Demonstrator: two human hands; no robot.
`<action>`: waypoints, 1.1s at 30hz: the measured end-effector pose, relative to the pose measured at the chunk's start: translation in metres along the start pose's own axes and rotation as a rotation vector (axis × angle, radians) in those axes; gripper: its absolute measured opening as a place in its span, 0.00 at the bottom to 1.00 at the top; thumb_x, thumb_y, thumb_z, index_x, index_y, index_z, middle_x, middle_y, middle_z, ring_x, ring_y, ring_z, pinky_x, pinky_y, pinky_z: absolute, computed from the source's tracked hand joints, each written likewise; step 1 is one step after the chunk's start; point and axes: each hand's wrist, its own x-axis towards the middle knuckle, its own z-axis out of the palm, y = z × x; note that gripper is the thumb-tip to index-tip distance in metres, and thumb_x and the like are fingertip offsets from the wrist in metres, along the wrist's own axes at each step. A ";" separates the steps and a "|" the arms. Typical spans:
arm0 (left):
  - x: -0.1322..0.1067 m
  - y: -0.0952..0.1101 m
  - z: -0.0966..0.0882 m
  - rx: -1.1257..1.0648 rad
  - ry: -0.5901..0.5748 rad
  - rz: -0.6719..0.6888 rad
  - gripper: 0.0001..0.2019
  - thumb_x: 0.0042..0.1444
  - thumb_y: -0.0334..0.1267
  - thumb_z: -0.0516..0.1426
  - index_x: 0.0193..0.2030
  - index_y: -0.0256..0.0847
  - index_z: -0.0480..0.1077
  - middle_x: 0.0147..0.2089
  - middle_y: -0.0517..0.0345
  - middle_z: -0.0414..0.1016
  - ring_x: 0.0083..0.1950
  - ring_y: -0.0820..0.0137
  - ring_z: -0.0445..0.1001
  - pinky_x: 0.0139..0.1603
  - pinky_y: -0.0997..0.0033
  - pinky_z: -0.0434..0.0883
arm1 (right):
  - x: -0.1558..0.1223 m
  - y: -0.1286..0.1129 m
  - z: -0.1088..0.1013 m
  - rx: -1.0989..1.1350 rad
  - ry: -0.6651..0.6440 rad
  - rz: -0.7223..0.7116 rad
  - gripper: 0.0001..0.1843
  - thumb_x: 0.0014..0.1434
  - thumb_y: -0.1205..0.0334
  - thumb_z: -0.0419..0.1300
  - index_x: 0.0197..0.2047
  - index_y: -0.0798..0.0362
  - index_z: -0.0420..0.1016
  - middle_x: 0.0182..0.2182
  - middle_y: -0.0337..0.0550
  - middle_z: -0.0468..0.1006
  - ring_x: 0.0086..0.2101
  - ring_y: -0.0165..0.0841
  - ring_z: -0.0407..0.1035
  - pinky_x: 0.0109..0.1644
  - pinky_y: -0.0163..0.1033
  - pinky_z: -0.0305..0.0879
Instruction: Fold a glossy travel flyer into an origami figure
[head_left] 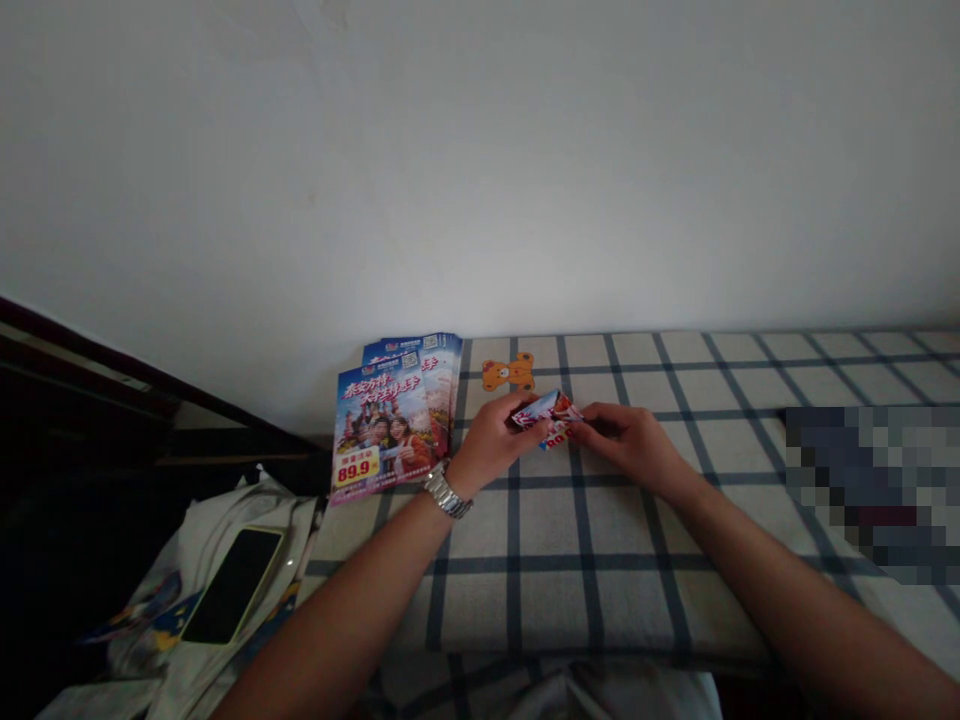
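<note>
Between my two hands is a small folded paper flyer [553,415], printed in red, white and blue like the ones in the stack. My left hand [504,430], below a metal wristwatch [448,490], grips its left side with the thumb in front. From the right, my right hand [626,440] pinches the other edge between thumb and fingers. The folded flyer is held over the checked cloth; whether it touches the cloth I cannot tell. Left of my hands lies a stack of unfolded flyers [390,425], the top one turned askew.
An orange bear picture [508,373] lies on the checked cloth [637,580] behind my hands. At lower left, a phone [234,585] rests on a pale fabric bundle [187,540]. A pixelated dark item [870,480] sits at right. The white wall [562,170] rises behind the cloth's far edge.
</note>
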 end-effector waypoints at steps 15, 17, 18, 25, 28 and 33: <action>-0.006 0.010 0.002 0.084 0.041 0.051 0.10 0.62 0.45 0.64 0.42 0.42 0.78 0.40 0.57 0.82 0.39 0.67 0.77 0.43 0.70 0.72 | -0.002 0.002 0.004 0.128 -0.017 -0.007 0.16 0.66 0.45 0.63 0.44 0.48 0.83 0.34 0.43 0.85 0.34 0.39 0.80 0.39 0.41 0.75; -0.007 0.010 0.002 0.096 0.045 0.067 0.10 0.63 0.46 0.64 0.42 0.42 0.79 0.39 0.57 0.82 0.39 0.68 0.78 0.42 0.70 0.72 | -0.002 0.002 0.004 0.128 -0.003 -0.013 0.17 0.66 0.44 0.63 0.43 0.48 0.83 0.34 0.43 0.86 0.35 0.40 0.80 0.40 0.42 0.76; -0.007 0.010 0.002 0.098 0.047 0.075 0.10 0.63 0.46 0.64 0.42 0.42 0.79 0.39 0.57 0.82 0.39 0.68 0.78 0.42 0.70 0.72 | -0.002 0.002 0.004 0.134 0.000 -0.013 0.17 0.65 0.44 0.64 0.42 0.48 0.83 0.34 0.43 0.86 0.35 0.40 0.80 0.40 0.42 0.76; -0.006 0.006 0.003 0.130 0.072 0.070 0.11 0.63 0.46 0.64 0.44 0.41 0.79 0.42 0.55 0.82 0.42 0.65 0.79 0.45 0.68 0.74 | 0.000 0.005 0.006 0.207 -0.027 0.036 0.18 0.65 0.42 0.64 0.44 0.48 0.82 0.37 0.44 0.86 0.37 0.41 0.81 0.43 0.45 0.78; -0.005 0.000 0.002 0.079 0.070 0.058 0.16 0.61 0.49 0.65 0.49 0.42 0.79 0.46 0.53 0.83 0.45 0.63 0.80 0.47 0.66 0.75 | 0.002 0.007 0.005 0.275 -0.014 0.057 0.19 0.63 0.42 0.65 0.44 0.49 0.82 0.37 0.44 0.86 0.37 0.41 0.81 0.43 0.45 0.79; -0.003 -0.003 0.000 -0.113 0.042 -0.001 0.16 0.64 0.51 0.62 0.46 0.38 0.80 0.41 0.52 0.83 0.41 0.64 0.81 0.43 0.68 0.77 | 0.005 0.004 0.003 0.434 0.035 0.129 0.21 0.59 0.41 0.69 0.44 0.50 0.81 0.37 0.45 0.86 0.36 0.40 0.82 0.44 0.46 0.81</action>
